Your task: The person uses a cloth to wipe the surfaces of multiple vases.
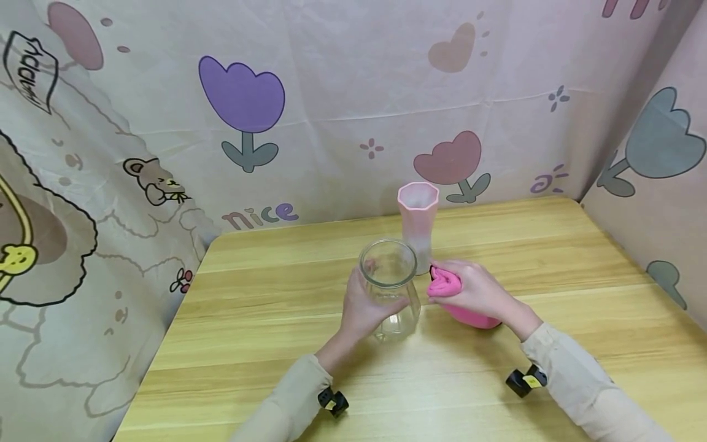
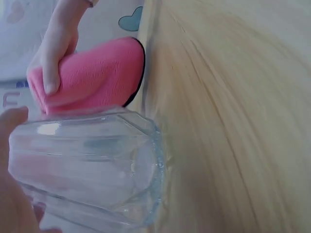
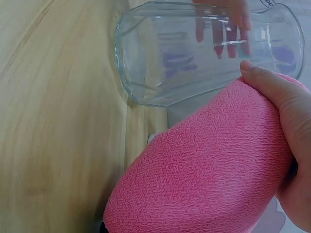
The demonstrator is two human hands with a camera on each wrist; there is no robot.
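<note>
A clear glass vase (image 1: 405, 310) with a wide round rim stands upright near the middle of the table. My left hand (image 1: 364, 310) grips it around the side, with the thumb across the front; through the glass in the right wrist view its fingers (image 3: 238, 14) show on the far side. Just to the right, my right hand (image 1: 480, 291) holds a folded pink cloth (image 1: 469, 316) with a dark edge. The cloth (image 3: 199, 160) looks like terry towelling and hangs beside the vase. In the left wrist view the cloth (image 2: 102, 73) comes close to the glass; whether they touch I cannot tell.
Behind the glass vase stands a tall pink-and-white vase (image 1: 420, 224) with an angular rim. The wooden table (image 1: 265, 294) ends at a patterned cloth backdrop (image 1: 342, 80) at the back and both sides. A small black device (image 1: 333, 402) sits on each wrist.
</note>
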